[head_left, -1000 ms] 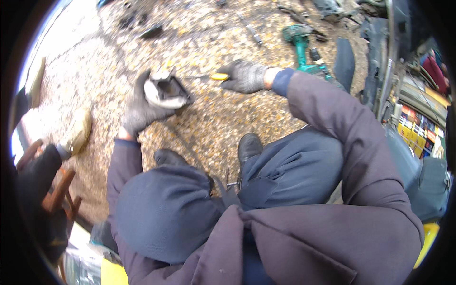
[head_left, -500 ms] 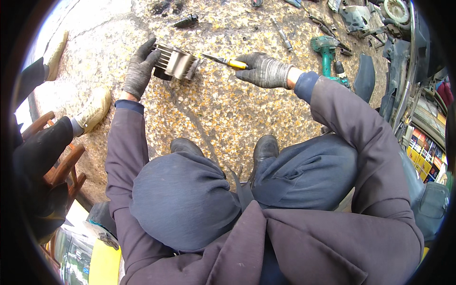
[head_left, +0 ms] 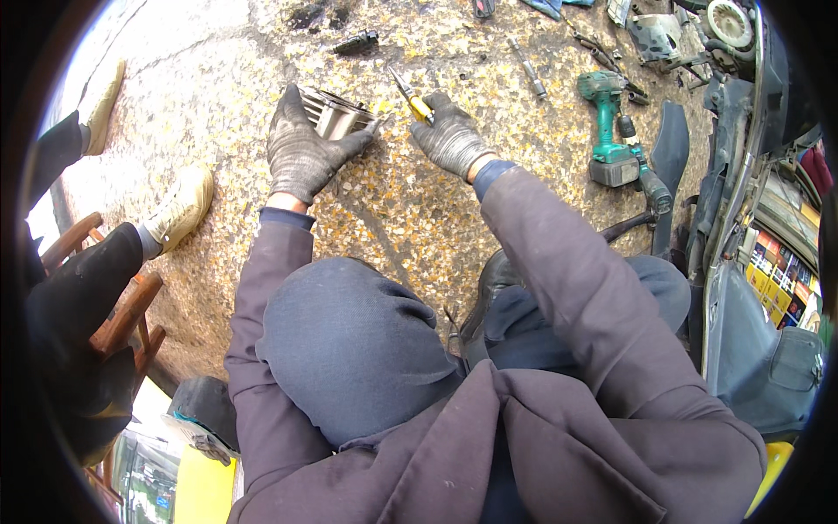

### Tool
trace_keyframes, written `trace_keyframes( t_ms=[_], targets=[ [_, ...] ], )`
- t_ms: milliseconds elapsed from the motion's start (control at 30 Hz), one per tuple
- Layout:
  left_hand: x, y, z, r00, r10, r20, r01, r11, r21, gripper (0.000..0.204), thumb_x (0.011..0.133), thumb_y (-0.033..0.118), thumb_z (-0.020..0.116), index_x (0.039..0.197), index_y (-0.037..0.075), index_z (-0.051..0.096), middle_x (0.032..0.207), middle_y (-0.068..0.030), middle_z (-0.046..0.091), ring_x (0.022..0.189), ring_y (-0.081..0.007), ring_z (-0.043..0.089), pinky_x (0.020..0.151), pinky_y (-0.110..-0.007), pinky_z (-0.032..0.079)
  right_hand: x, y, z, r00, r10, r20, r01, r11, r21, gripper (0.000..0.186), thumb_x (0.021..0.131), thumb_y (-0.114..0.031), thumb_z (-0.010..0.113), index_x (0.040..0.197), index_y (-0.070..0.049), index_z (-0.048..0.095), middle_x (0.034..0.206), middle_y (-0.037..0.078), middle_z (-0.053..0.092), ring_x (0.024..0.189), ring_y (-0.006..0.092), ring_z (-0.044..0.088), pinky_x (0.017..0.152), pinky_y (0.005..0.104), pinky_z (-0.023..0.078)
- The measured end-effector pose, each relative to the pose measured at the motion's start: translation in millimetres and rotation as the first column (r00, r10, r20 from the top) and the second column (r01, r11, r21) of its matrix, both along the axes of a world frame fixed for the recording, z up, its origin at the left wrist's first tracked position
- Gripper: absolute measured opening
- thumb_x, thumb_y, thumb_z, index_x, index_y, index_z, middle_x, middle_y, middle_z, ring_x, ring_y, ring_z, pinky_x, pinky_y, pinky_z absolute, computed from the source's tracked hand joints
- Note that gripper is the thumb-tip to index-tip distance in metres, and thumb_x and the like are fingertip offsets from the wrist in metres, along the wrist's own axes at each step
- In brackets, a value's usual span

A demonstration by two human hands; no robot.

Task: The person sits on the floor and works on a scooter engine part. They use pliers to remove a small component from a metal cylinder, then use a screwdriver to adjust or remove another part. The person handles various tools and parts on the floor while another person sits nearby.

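A silver-grey finned metal block (head_left: 336,112), like a small engine cylinder, is held in my gloved left hand (head_left: 305,148). Its fingers lie along the left side and the thumb spans the near side, hiding much of it. Whether the block touches the ground I cannot tell. Just right of it, my gloved right hand (head_left: 451,135) is closed around pliers with yellow handles (head_left: 421,109). Their narrow metal jaws point away and slightly left, apart from the block.
A green cordless drill (head_left: 604,127) lies at the right, beside a dark curved panel (head_left: 670,148). Farther off are a metal rod (head_left: 528,70) and a short black tool (head_left: 356,42). At the left, a seated person's light shoe (head_left: 183,210) rests on the speckled ground.
The block has turned, and my left hand now wraps its near side. My right hand has moved left and nearer, with the pliers' jaws swung to point farther away.
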State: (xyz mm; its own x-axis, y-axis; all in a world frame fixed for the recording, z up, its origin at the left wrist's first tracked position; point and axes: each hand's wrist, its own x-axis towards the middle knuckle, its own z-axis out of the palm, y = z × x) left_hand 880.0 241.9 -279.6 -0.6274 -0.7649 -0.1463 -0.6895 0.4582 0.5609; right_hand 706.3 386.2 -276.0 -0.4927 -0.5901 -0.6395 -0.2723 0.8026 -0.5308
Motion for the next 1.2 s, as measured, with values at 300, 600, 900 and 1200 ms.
trace_keyframes(
  t_ms=[300,600,900,1200],
  targets=[
    [8.6,-1.8,-9.8,0.992,-0.126,0.010,0.126,0.992,-0.003,0.110,0.054,0.044,0.087,0.138,-0.005,0.035,0.128,-0.0257,0.047,0.118,-0.0382,0.051,0.099,-0.045,0.045,18.6,7.0,-20.1,0.982,0.138,0.128,-0.147,0.987,0.065,0.034,0.080,-0.019,0.059,0.110,-0.002,0.061,0.105,0.024,0.065,0.099,0.0374,0.063,0.088,0.0420,0.049],
    [9.9,2.4,-23.4,0.986,-0.155,-0.059,0.151,0.986,-0.068,0.106,0.056,0.043,0.086,0.137,-0.005,0.037,0.127,-0.0255,0.047,0.119,-0.0391,0.049,0.100,-0.047,0.044,23.8,16.5,-33.5,0.930,0.145,0.337,-0.137,0.989,-0.049,0.038,0.076,-0.022,0.061,0.108,-0.001,0.063,0.093,0.020,0.068,0.087,0.0326,0.066,0.080,0.0403,0.051],
    [9.7,5.8,-22.1,0.989,-0.124,-0.086,0.122,0.992,-0.026,0.107,0.055,0.035,0.088,0.138,-0.003,0.034,0.128,-0.0229,0.047,0.117,-0.0356,0.051,0.100,-0.043,0.044,25.1,16.3,-28.7,0.940,0.284,0.189,-0.285,0.958,-0.024,0.046,0.073,-0.025,0.063,0.117,-0.011,0.063,0.100,0.018,0.069,0.094,0.0332,0.066,0.086,0.0416,0.051],
    [7.9,5.8,-21.4,0.990,-0.132,-0.054,0.130,0.991,-0.034,0.106,0.055,0.034,0.088,0.138,-0.004,0.034,0.128,-0.0233,0.047,0.117,-0.0356,0.051,0.100,-0.043,0.044,18.7,7.4,-12.7,0.912,0.359,0.200,-0.365,0.931,-0.009,0.046,0.074,-0.020,0.062,0.118,-0.010,0.062,0.107,0.019,0.067,0.101,0.0331,0.065,0.088,0.0419,0.051]
  ],
)
